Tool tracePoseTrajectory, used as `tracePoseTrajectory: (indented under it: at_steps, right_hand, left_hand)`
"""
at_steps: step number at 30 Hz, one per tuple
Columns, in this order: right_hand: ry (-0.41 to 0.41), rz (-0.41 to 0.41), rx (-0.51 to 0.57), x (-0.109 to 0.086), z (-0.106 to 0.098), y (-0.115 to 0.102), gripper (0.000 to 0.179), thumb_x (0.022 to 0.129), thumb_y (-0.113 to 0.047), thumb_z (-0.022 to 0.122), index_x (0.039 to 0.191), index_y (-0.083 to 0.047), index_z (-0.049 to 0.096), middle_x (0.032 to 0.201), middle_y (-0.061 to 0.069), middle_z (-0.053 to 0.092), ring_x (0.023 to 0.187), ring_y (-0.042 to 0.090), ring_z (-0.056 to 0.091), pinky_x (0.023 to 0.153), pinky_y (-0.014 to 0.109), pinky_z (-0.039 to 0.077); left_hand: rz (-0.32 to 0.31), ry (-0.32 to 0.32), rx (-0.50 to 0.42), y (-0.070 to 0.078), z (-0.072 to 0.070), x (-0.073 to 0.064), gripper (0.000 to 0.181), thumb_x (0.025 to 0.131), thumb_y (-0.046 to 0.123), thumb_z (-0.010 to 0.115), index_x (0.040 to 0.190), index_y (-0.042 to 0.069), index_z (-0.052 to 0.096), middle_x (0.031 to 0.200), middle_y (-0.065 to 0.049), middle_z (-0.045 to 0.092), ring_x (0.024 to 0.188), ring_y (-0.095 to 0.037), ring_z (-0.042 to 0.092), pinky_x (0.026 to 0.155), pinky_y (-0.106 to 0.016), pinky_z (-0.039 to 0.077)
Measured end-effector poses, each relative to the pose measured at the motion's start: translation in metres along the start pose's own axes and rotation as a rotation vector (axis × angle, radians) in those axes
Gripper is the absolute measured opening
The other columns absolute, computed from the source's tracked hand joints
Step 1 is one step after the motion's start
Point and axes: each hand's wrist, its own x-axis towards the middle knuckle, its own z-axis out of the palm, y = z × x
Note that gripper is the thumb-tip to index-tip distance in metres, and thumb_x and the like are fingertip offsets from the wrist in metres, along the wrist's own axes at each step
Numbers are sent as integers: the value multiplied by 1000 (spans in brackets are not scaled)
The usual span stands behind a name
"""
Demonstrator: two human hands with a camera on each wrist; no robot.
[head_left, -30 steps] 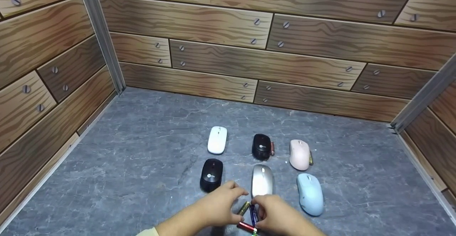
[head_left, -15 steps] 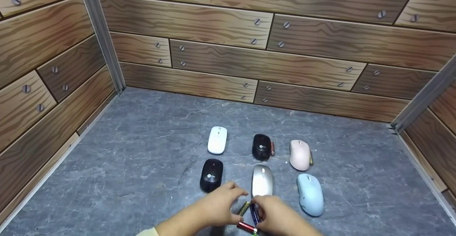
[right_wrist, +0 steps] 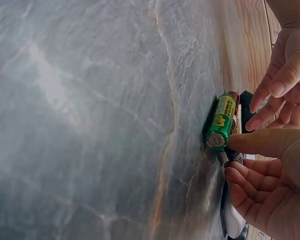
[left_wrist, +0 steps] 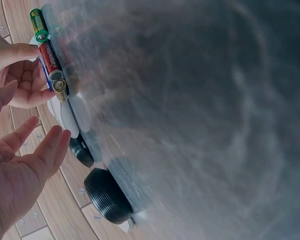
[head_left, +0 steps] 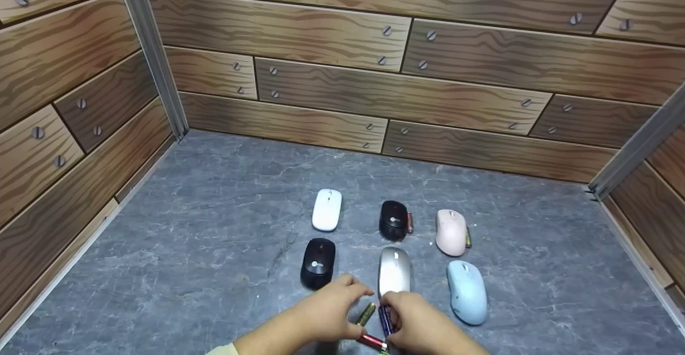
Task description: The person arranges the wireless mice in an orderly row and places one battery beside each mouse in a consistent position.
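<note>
My right hand (head_left: pixel 425 323) pinches a blue battery (head_left: pixel 385 318) between thumb and fingers, low over the grey tabletop in front of the silver mouse (head_left: pixel 394 272). A red battery (head_left: pixel 372 341) and a gold-and-dark battery (head_left: pixel 366 314) lie just left of it. Close by the right thumb is a green battery (right_wrist: pixel 222 117), mostly hidden in the head view. My left hand (head_left: pixel 333 308) holds nothing; its fingers are spread in a loose curve beside the gold-and-dark battery, thumb near the red one. In the left wrist view, the left palm (left_wrist: pixel 15 185) faces the batteries.
Behind the hands stand a black mouse (head_left: pixel 318 263), a white mouse (head_left: pixel 327 210) and another black mouse (head_left: pixel 393 220) with a red battery (head_left: pixel 410 223) alongside. To the right are a pink mouse (head_left: pixel 450 232), with a battery (head_left: pixel 468 237) against it, and a light-blue mouse (head_left: pixel 467 292). Wood-patterned walls (head_left: pixel 321 76) enclose the table.
The blue battery and my right hand's fingertips have shifted slightly to the right, away from the gold-and-dark battery. My left hand has stayed almost still.
</note>
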Motion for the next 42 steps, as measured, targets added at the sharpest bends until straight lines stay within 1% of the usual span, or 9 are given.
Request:
tracePoseTrajectory:
  at_steps: [5, 12, 17, 24, 28, 33, 35, 39, 42]
  right_hand:
    - [-16, 16, 31, 0, -6, -1, 35, 63, -2, 68, 96, -9, 58, 62, -8, 48, 53, 2, 42, 45, 21, 36]
    - [80, -46, -21, 4, -15, -6, 37, 60, -3, 73, 93, -6, 57, 65, -7, 50, 57, 1, 44, 50, 20, 40]
    - [125, -56, -36, 9, -22, -8, 36, 61, -3, 73, 92, -6, 57, 65, -5, 54, 57, 1, 46, 50, 20, 42]
    - [185, -67, -68, 24, -37, -13, 40, 62, -2, 73, 98, -2, 57, 68, -1, 56, 59, 5, 50, 53, 21, 44]
    - [198, -27, -61, 36, -47, -18, 43, 64, -2, 74, 103, 1, 57, 71, 1, 57, 63, 10, 51, 55, 23, 46]
    - [215, 15, -94, 54, -55, -22, 44, 65, -4, 74, 106, 1, 57, 72, 0, 56, 64, 11, 51, 56, 26, 46]
    - [224, 22, -107, 61, -59, -24, 44, 65, -4, 74, 106, 1, 58, 71, 0, 56, 63, 11, 51, 57, 27, 46]
    - [239, 66, -101, 78, -65, -27, 44, 66, -5, 75, 106, 0, 58, 71, -1, 55, 62, 12, 51, 56, 27, 47]
    - [250, 102, -104, 92, -69, -29, 44, 67, -6, 76, 106, -2, 59, 71, 0, 55, 61, 12, 51, 57, 27, 46]
  left_hand:
    - [10, 5, 10, -2, -1, 1, 56, 67, 27, 76, 119, 14, 57, 102, 6, 51, 82, -3, 48, 74, -17, 45]
    - [8, 11, 1, -4, -4, 3, 57, 68, 28, 76, 119, 13, 56, 102, 4, 51, 83, -3, 49, 75, -18, 45]
    - [-9, 19, -8, -6, -9, 3, 58, 68, 29, 76, 120, 14, 56, 106, 2, 52, 83, -4, 51, 78, -21, 46]
    - [-31, 53, -6, -11, -20, 5, 58, 70, 29, 75, 122, 13, 55, 106, 0, 51, 87, -8, 50, 82, -24, 46]
    - [-43, 69, -22, -13, -29, 8, 57, 71, 32, 74, 122, 13, 55, 108, -1, 51, 95, -13, 52, 86, -28, 46]
    - [-86, 82, -87, -21, -40, 15, 57, 74, 32, 73, 125, 14, 54, 113, -4, 52, 103, -17, 52, 92, -33, 44]
    - [-102, 99, -108, -26, -44, 18, 57, 74, 30, 73, 125, 14, 53, 116, -6, 52, 106, -19, 52, 94, -35, 42]
    - [-129, 141, -111, -37, -53, 24, 57, 75, 29, 72, 126, 11, 53, 120, -8, 52, 110, -23, 52, 96, -38, 41]
    - [-149, 175, -115, -48, -61, 28, 56, 74, 28, 72, 125, 10, 53, 119, -10, 53, 109, -26, 52, 95, -40, 41]
